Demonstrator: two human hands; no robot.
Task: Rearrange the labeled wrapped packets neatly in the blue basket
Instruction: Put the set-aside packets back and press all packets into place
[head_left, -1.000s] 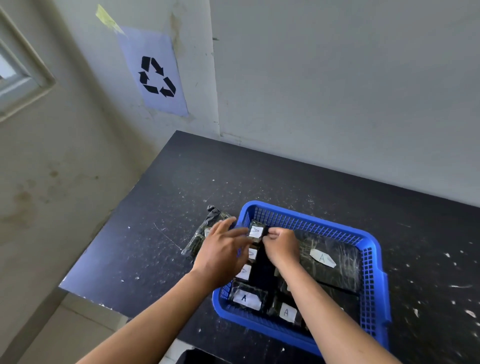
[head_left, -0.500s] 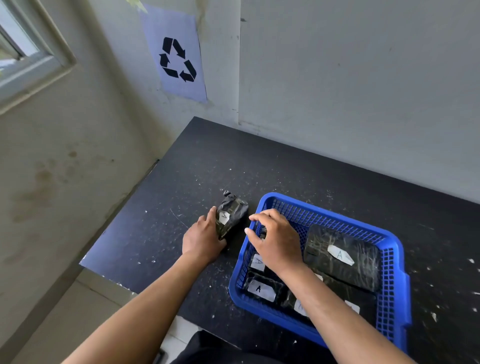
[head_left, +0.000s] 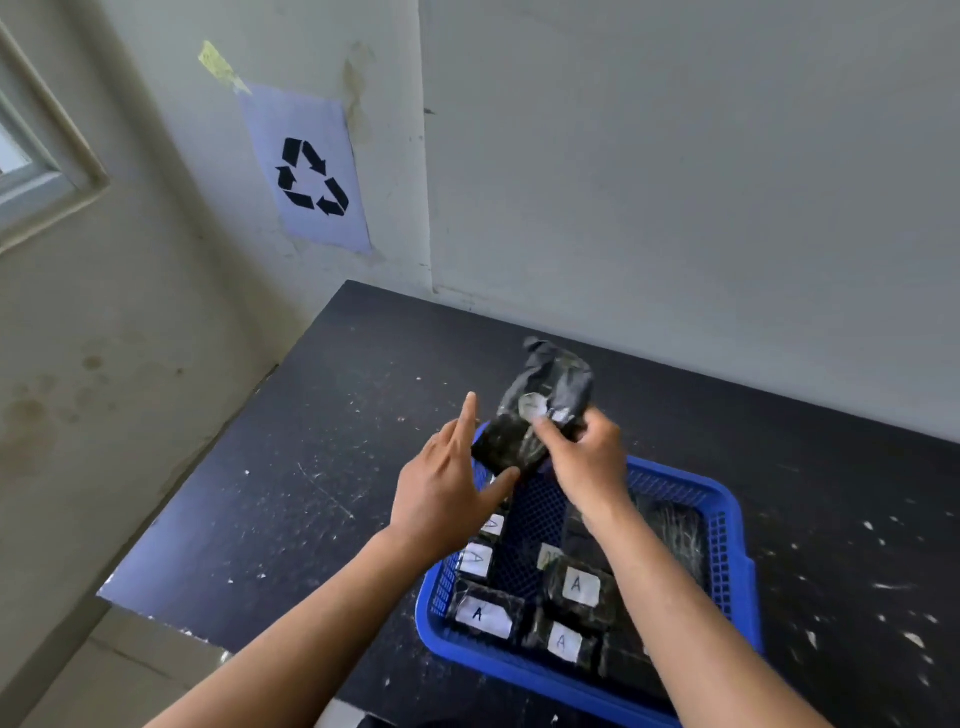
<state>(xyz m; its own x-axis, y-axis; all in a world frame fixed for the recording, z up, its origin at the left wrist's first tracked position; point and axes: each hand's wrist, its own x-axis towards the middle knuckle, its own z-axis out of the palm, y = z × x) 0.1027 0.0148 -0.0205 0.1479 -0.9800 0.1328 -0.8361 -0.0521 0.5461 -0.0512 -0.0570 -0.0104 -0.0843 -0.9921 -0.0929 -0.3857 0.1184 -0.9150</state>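
Observation:
A blue plastic basket (head_left: 727, 525) stands on the black table and holds several black wrapped packets with white "A" labels, such as one (head_left: 579, 590) near the front. A larger black wrapped packet (head_left: 545, 395) with a white label is raised above the basket's far left corner. My right hand (head_left: 584, 462) grips its lower end. My left hand (head_left: 447, 488) is beside it with fingers spread, thumb touching the packet's lower edge. A large flat packet (head_left: 675, 530) lies at the basket's right, partly hidden by my right forearm.
The black table (head_left: 311, 467) is speckled with white marks and ends at a front left corner. Walls close it in at the back and left. A recycling-symbol sheet (head_left: 311, 171) hangs on the wall; a window frame (head_left: 47, 171) sits at far left.
The large packet has left the table beside the basket and now hangs above the basket's far corner. My right hand has taken hold of it and my left hand has loosened.

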